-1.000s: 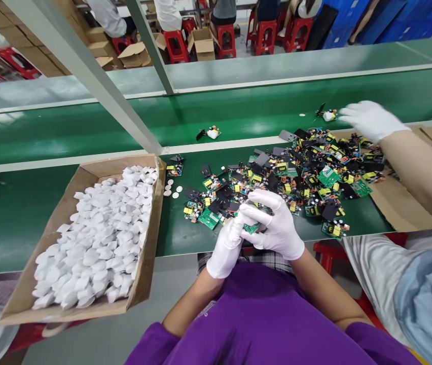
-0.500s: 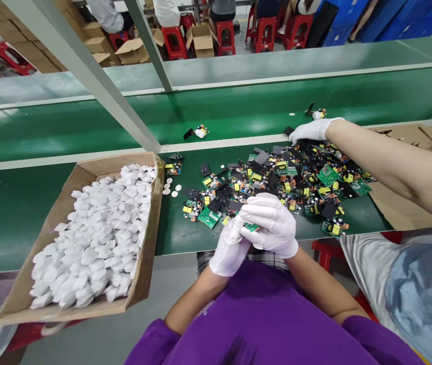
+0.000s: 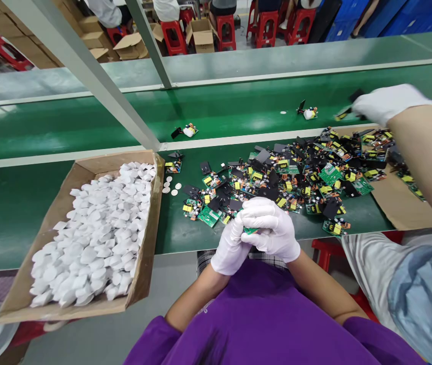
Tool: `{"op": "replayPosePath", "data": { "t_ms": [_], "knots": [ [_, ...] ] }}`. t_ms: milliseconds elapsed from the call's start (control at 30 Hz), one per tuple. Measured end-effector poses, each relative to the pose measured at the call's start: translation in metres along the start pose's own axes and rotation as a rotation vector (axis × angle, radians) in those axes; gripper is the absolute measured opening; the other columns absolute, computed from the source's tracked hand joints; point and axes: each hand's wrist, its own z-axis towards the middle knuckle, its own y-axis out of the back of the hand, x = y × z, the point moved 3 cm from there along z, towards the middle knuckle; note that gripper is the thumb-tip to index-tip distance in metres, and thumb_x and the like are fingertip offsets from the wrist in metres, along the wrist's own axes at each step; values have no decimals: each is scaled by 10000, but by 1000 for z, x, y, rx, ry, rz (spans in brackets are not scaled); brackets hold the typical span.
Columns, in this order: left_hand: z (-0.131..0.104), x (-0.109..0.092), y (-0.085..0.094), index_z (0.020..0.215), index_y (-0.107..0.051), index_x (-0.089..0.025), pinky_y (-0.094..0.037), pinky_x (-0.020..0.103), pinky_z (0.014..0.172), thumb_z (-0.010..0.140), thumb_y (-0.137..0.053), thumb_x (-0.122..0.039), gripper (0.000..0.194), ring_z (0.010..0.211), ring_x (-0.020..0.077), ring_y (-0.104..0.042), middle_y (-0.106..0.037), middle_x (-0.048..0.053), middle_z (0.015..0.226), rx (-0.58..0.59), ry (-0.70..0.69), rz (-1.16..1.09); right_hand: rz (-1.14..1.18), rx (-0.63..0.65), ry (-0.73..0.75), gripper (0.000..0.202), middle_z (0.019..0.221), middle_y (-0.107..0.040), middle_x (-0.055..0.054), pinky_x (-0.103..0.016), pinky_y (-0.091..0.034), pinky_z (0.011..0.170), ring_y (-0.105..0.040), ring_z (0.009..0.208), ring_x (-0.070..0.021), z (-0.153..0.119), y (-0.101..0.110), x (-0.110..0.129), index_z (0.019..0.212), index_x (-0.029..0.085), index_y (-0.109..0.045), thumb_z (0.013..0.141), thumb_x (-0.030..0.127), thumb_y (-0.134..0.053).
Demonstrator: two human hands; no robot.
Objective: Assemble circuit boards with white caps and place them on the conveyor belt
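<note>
Units (image 3: 190,131) farther left on green belt (image 3: 246,110), both hands (image 3: 231,247) (image 3: 272,228) snug around board (image 3: 250,230), stools (image 3: 266,29) beyond.

Matt cloth covers the left hand (image 3: 230,248) and right hand (image 3: 271,228); left, a dull cardboard tray (image 3: 142,274); smooth worktop (image 3: 18,218); far, a glossy belt (image 3: 239,112), plastic stools (image 3: 266,29).

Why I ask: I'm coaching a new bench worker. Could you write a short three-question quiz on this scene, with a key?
1. Where is the cardboard tray relative to the circuit-board pile?
A) To its left
B) To its right
C) Underneath it

2. True or false: the wearer's left hand and right hand meet around a green part.

3. How many white discs lie loose on the table between the tray and the pile?

Key: 1. A; 2. True; 3. Five.
</note>
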Motion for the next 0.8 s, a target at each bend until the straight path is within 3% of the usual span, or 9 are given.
{"op": "replayPosePath", "data": {
  "t_ms": [167, 333, 400, 467, 567, 667, 800],
  "knots": [
    [2, 4, 0, 918, -723, -175, -551, 385, 1002, 722, -773, -662, 527, 1138, 260, -652, -734, 54, 994, -48, 18, -47, 26, -51, -51, 273, 1023, -766, -33, -428, -593, 936, -721, 1052, -217, -3, -4, -2, 1129, 311, -689, 867, 293, -760],
    [2, 4, 2, 1003, -713, -189, -567, 281, 936, 730, -809, -584, 490, 1039, 181, -678, -723, 37, 1024, -63, 17, -133, -26, 38, -11, 159, 974, -766, -15, -397, -596, 928, -724, 1021, -196, 1, -7, 2, 1026, 301, -722, 885, 229, -735],
    [2, 2, 3, 970, -714, -183, -578, 249, 855, 746, -809, -542, 434, 922, 151, -684, -719, 25, 940, -54, 37, -149, -25, 56, -24, 194, 1034, -756, -27, -403, -591, 957, -698, 1101, -202, 2, -4, 2, 1079, 308, -713, 898, 239, -720],
    [3, -1, 2, 902, -713, -161, -584, 264, 765, 759, -768, -580, 446, 783, 150, -666, -701, 26, 829, -3, 70, -127, -23, 77, -57, 309, 1189, -713, -61, -445, -566, 1025, -643, 1218, -229, 2, 1, -1, 1212, 314, -664, 908, 348, -709],
    [6, -7, 3, 792, -686, -150, -569, 288, 720, 773, -725, -581, 432, 691, 148, -621, -660, 17, 733, 21, 66, -98, -94, 150, -82, 468, 1382, -612, -102, -521, -490, 1126, -543, 1356, -274, 5, 11, -5, 1330, 301, -596, 894, 423, -712],
    [8, -10, 5, 766, -666, -166, -557, 282, 758, 774, -745, -496, 340, 719, 138, -619, -656, -3, 753, -35, 23, -118, -142, 238, -35, 390, 1302, -668, -78, -496, -508, 1113, -568, 1334, -256, 8, 15, -8, 1260, 308, -637, 885, 334, -738],
    [7, -7, 4, 853, -705, -166, -562, 319, 799, 781, -742, -439, 285, 794, 176, -661, -695, 17, 829, -41, -2, -55, -130, 158, 7, 378, 1116, -750, -55, -433, -575, 1026, -632, 1247, -229, 9, 15, -6, 1192, 292, -675, 835, 272, -799]
  ]
}}
